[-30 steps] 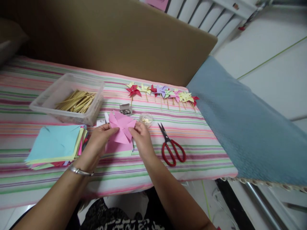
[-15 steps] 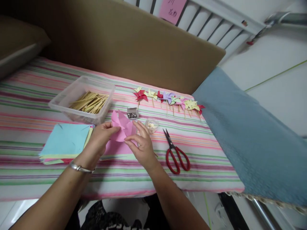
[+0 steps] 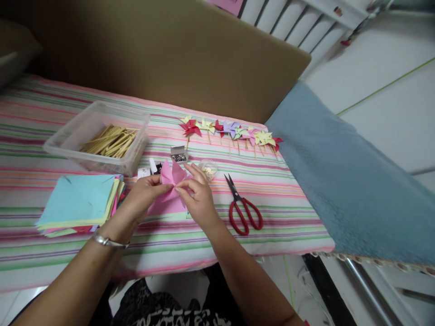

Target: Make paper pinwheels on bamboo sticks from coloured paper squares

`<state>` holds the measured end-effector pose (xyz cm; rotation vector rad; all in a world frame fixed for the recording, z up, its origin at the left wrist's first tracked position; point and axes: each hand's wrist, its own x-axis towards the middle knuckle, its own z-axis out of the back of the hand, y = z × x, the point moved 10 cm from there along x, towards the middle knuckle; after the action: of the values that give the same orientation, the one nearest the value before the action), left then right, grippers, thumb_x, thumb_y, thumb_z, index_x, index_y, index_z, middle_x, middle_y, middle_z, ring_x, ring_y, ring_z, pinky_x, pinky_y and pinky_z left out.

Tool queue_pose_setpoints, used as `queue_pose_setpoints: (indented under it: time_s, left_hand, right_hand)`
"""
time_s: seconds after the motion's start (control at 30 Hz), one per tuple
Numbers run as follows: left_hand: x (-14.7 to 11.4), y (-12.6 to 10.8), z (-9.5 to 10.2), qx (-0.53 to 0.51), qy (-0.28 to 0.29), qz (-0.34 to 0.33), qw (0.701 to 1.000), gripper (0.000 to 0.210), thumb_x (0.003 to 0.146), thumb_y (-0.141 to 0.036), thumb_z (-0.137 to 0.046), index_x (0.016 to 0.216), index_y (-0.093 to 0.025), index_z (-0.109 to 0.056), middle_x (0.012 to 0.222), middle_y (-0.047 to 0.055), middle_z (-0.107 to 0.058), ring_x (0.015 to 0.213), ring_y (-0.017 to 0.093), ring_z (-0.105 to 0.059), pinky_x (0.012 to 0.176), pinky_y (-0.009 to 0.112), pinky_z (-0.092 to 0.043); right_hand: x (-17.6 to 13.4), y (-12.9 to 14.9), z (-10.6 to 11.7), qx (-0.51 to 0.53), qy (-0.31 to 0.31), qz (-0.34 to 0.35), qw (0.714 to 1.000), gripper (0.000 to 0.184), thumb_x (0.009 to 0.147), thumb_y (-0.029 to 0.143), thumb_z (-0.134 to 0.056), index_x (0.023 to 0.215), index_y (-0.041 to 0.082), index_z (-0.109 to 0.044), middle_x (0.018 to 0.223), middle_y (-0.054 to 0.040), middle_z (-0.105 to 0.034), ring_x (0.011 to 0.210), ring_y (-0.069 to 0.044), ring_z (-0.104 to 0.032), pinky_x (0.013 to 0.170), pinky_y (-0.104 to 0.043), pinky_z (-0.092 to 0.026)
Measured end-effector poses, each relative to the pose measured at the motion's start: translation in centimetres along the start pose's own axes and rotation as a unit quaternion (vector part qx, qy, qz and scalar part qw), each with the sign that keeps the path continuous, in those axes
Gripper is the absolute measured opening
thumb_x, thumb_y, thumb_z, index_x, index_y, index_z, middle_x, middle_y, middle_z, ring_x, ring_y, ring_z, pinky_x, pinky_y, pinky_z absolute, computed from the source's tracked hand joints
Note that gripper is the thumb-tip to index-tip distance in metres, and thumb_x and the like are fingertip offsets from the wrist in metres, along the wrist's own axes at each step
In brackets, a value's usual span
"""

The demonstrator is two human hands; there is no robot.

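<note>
A pink paper pinwheel (image 3: 167,171), with its corners folded in, is held up between both hands. My left hand (image 3: 147,195) grips its left side, thumb pressed near the centre. My right hand (image 3: 198,198) pinches at the middle of the pinwheel with thumb and forefinger; whether a small pin is between them I cannot make out. Below lies a flat pink sheet (image 3: 165,207) on the striped cloth. Just beyond the hands are a small open box of metal pins (image 3: 178,156), another small box with dark contents (image 3: 155,168), and a round clear dish of small pale pieces (image 3: 208,169).
Red-handled scissors (image 3: 240,206) lie right of my hands. At left are a stack of coloured paper (image 3: 79,197) and a clear plastic tub (image 3: 136,156) of wooden sticks (image 3: 110,141). Several finished pinwheels (image 3: 231,129) line the back, before a brown board (image 3: 170,59).
My right fingers have moved from the pinwheel's lower right edge to its centre, bringing in a paper corner. The view has shifted, and the second small box now shows behind my left hand.
</note>
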<state>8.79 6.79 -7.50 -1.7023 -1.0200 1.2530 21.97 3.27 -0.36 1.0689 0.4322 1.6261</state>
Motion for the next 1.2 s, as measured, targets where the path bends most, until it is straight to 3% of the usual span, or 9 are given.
queue_pose_setpoints:
  time_s: [0.53,0.73,0.93,1.2]
  left_hand:
    - [-0.31,0.19,-0.62,-0.002,0.045,0.016,0.999,0.021,0.054,-0.029,-0.082,0.066,-0.015,-0.072,0.060,0.000,-0.064,0.053,0.009,-0.049,0.053,0.022,-0.036]
    - [-0.37,-0.07,-0.46,0.016,0.034,0.027,0.999,0.027,0.046,-0.030,-0.085,0.054,-0.015,-0.066,0.053,0.000,-0.059,0.049,0.009,-0.045,0.051,0.023,-0.034]
    - [-0.42,-0.39,-0.77,0.017,0.047,0.012,0.999,0.027,0.048,-0.029,-0.085,0.047,-0.016,-0.062,0.048,-0.003,-0.053,0.047,0.008,-0.040,0.050,0.023,-0.032]
    - [-0.46,-0.50,-0.93,0.014,0.056,0.009,0.998,0.022,0.048,-0.030,-0.086,0.052,-0.016,-0.068,0.054,0.001,-0.062,0.051,0.010,-0.047,0.054,0.024,-0.039]
  right_hand:
    - [-0.06,-0.43,0.25,0.005,-0.022,-0.018,1.000,0.005,0.080,0.024,-0.066,0.075,0.021,-0.066,0.130,-0.0108,-0.057,0.130,-0.022,-0.043,0.110,-0.043,-0.030]
    - [-0.06,-0.63,0.40,0.014,-0.028,-0.024,0.999,0.006,0.080,0.025,-0.066,0.075,0.021,-0.065,0.130,-0.0098,-0.058,0.129,-0.021,-0.044,0.111,-0.043,-0.029]
    - [-0.03,-0.51,0.37,0.022,-0.023,-0.022,0.999,0.006,0.081,0.024,-0.066,0.075,0.021,-0.066,0.128,-0.0094,-0.059,0.128,-0.022,-0.046,0.109,-0.042,-0.031]
    - [-0.07,-0.58,0.39,0.013,-0.030,-0.027,0.999,0.006,0.080,0.023,-0.065,0.074,0.021,-0.065,0.126,-0.0105,-0.060,0.126,-0.022,-0.047,0.110,-0.042,-0.031]
